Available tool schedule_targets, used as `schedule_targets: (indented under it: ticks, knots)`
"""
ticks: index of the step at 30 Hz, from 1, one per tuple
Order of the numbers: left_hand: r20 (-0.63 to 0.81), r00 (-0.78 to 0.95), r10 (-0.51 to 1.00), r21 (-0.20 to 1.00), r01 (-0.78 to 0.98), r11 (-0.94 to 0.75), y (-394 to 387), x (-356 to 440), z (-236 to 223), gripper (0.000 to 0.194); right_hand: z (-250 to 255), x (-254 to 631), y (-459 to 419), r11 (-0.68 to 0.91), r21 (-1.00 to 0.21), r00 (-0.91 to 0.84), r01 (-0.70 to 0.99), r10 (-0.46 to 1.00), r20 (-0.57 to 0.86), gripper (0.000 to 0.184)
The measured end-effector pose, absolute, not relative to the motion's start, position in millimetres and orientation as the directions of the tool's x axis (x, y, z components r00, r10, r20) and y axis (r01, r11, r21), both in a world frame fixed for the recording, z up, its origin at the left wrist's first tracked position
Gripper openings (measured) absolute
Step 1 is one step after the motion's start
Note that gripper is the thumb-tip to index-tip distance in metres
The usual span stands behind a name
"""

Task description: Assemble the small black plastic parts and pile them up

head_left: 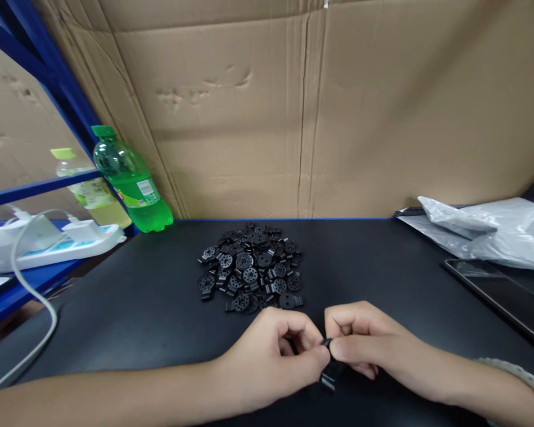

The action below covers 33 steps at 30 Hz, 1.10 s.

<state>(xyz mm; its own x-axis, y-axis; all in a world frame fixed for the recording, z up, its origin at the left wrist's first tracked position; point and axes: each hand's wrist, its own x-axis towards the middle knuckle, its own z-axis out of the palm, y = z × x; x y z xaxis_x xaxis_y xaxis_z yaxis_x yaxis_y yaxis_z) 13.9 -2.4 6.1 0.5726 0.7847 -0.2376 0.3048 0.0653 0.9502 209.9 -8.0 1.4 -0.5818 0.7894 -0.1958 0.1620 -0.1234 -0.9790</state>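
One head-worn camera looks forward and down, close over the black table, cardboard wall at twelve o'clock.

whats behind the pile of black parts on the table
Bare black table, then a creased cardboard wall standing upright. Whatever lies behind the cardboard is hidden.

Bottle label print illegible

Both forearms bare, no sleeves. Pale braided bracelet on right wrist. Hands ungloved, no rings seen.
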Motion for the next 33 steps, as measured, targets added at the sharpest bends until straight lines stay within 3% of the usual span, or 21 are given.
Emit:
schedule_targets:
  ticks: [5,12,15,20,27,30,33]
  knots:
    - [-0.260,0.568,0.781,0.955,0.274,0.118,-2,14,7,0.019,0,209,-8,-0.127,-0.983,-0.588,0.133,0.788,-0.181,0.030]
    - [-0.119,0.496,0.860,0.990,0.123,0.066,-4,11,0,0.027,-2,210,-6,-0.117,-0.984,-0.618,0.134,0.766,-0.175,0.041]
    - [-0.100,0.472,0.876,0.992,0.116,0.051,-5,9,-1,0.028,0,209,-6,-0.101,-0.975,-0.616,0.198,0.761,-0.204,0.035]
    - [-0.073,0.509,0.858,0.995,0.101,0.025,-9,8,-1,0.023,1,208,-8,0.021,-0.980,-0.629,0.196,0.770,-0.109,0.024]
    - [-0.068,0.492,0.868,0.984,0.179,-0.025,-12,11,-1,0.019,4,209,-11,0.173,-0.943,-0.625,0.283,0.780,-0.044,0.028]
    - [-0.018,0.459,0.888,0.970,0.225,-0.097,-15,10,1,0.015,3,210,-11,0.181,-0.927,-0.622,0.327,0.780,-0.067,0.031]
    - [0.176,0.479,0.860,0.894,0.287,-0.343,-16,3,12,0.012,1,212,-9,0.115,-0.943,-0.635,0.311,0.764,-0.117,0.024]
